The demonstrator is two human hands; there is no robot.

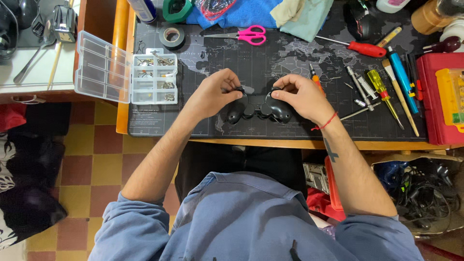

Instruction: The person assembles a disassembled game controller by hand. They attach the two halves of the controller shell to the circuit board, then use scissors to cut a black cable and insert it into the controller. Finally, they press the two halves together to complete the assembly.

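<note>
A black game controller lies on the dark map-printed desk mat, its handles pointing toward me. My left hand grips its left side, fingers curled over the top edge. My right hand holds the right side the same way, thumb on the shell. A red string circles my right wrist.
An open clear parts box with small hardware sits left of my hands. Pink scissors, a tape roll and a blue cloth lie at the back. Screwdrivers, bits and a red case crowd the right side.
</note>
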